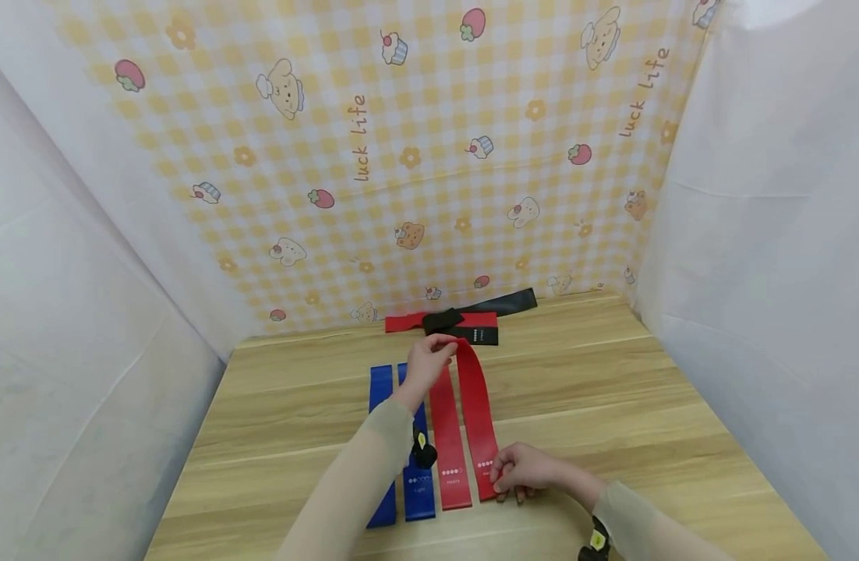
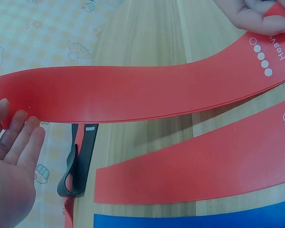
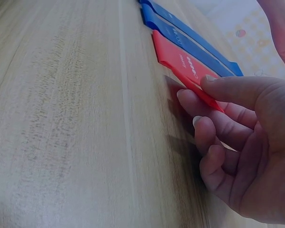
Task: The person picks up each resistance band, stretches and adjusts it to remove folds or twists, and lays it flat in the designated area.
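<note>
My left hand [image 1: 426, 365] pinches the far end of a red resistance band [image 1: 476, 401] and lifts that end off the table. Down at the near end, the thumb and forefinger of my right hand [image 1: 531, 467] pinch the same band beside its white dots and "Heavy" print. The left wrist view shows the band stretching between the left hand [image 2: 14, 171] and the right. Just left of it, a second red band [image 1: 447, 428] lies flat. Two blue bands [image 1: 419, 502] lie parallel further left, one marked "Light", partly covered by my left arm.
At the back of the table [image 1: 584, 374], a black band [image 1: 503, 302] and another red band [image 1: 401, 323] lie tangled against the checked cloth [image 1: 373, 273]. White cloth [image 1: 738, 257] hangs at both sides.
</note>
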